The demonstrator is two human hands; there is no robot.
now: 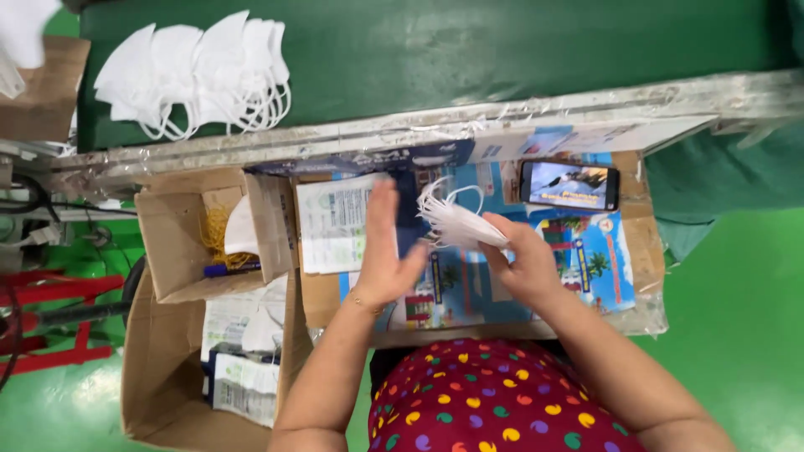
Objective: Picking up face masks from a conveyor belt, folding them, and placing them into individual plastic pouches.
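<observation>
Nearest the camera, a lap in a dark red dress with coloured dots [494,402] sat against a cardboard work board [645,243] covered with colourful printed sheets; everything below is placed from that board. Over its middle, the right hand [523,259] was clenched around a small stack of folded white face masks [456,224], their ear loops fanning out toward the board's far edge. The left hand [381,251] hung just left of the stack, flat and released, fingers straight, gripping nothing. A white printed pouch [333,222] lay on the board's left part, partly under that hand. A phone [569,185] with a lit screen rested at the board's far right corner.

Left of the board stood an open cardboard box [180,243] holding yellow cord, a white mask and a blue pen, and below it a larger carton [146,377] with several printed packets [243,385], which looked like packing already done. Beyond the board, on the green conveyor belt [469,50], a row of loose white masks [201,71] lay unpacked, so much work seemed to remain.
</observation>
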